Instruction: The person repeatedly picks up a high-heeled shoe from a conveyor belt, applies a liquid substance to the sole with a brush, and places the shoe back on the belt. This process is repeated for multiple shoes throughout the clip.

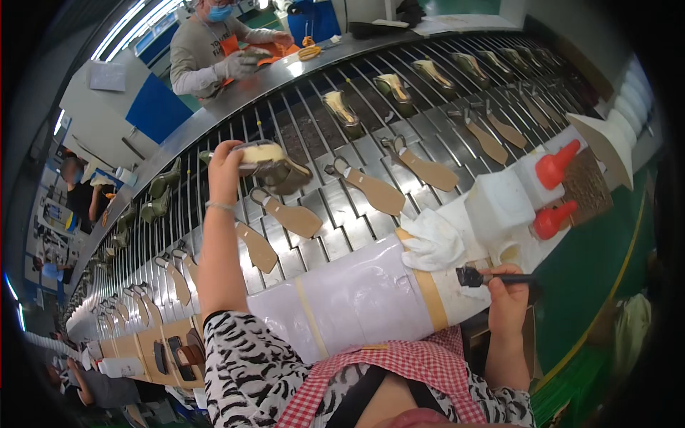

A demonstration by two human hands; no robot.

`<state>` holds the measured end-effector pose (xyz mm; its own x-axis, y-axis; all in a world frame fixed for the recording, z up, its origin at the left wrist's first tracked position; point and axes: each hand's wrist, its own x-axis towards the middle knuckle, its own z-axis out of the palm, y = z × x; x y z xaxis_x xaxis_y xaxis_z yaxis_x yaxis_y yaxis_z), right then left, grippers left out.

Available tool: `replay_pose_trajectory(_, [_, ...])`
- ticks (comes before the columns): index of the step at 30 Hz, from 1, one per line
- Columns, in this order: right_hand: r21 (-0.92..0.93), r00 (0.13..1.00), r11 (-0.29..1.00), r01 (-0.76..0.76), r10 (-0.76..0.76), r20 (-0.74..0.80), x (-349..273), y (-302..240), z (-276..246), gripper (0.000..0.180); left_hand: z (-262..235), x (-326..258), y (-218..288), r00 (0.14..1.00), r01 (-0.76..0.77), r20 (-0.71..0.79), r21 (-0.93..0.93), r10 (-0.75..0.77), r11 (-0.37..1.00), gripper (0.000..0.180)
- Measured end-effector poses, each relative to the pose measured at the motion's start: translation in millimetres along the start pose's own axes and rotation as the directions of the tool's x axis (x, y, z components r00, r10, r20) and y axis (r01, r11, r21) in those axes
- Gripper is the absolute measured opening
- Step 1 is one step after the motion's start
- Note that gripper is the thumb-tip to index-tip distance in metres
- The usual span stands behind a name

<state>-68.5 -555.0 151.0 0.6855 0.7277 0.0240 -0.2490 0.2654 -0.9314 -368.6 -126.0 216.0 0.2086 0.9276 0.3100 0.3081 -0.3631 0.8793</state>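
Note:
My left hand (224, 171), arm stretched out over the conveyor, grips an olive shoe upper (285, 174) with a pale yellowish underside. Below that shoe lies a tan high-heel sole (294, 217) on the metal slats. In my right hand (505, 303) is a black-handled brush (472, 277), its dark bristle end pointing left above the near work ledge (342, 285). A crumpled white cloth (432, 241) lies just beyond the brush. Beside it are white plastic bottles (499, 203), with red caps (558, 165) toward the right.
Several olive shoe uppers (342, 113) rest along the conveyor's far side, with tan soles (428, 170) along its near side. Across the line a masked person (214, 57) in gloves handles a shoe. White ducting (635, 100) hangs at right. Dark sole pieces (178, 357) lie on cardboard at lower left.

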Motion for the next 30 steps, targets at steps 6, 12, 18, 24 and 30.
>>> replay_pose_trajectory(6, [-0.415,0.991,0.905,0.087,-0.121,-0.055,9.2,-33.7,-39.5,0.019,-26.8,-96.0,34.2,0.854,0.352,0.493,-0.316,-0.165,0.881,0.026])
replay_pose_trajectory(12, [-0.850,0.966,0.496,0.176,-0.255,0.051,30.0,-50.3,-79.8,0.023,2.2,-159.5,0.9,0.680,0.542,0.512,0.131,-0.525,0.830,0.040])
replay_pose_trajectory(18, [-0.907,0.993,0.412,0.085,-0.106,0.044,46.5,-37.6,-83.3,0.022,20.3,-249.5,-11.1,0.459,0.427,0.763,0.260,-0.456,0.866,0.072])
replay_pose_trajectory(24, [-0.949,0.995,0.299,0.103,-0.036,0.097,50.9,-37.7,-78.1,0.020,22.4,-255.6,-12.5,0.440,0.617,0.788,0.083,-0.431,0.783,0.052])
replay_pose_trajectory(30, [-0.936,0.997,0.345,0.074,-0.044,0.063,45.0,-39.1,-74.2,0.018,37.1,-262.5,9.5,0.693,0.503,0.620,-0.052,-0.367,0.863,0.051])
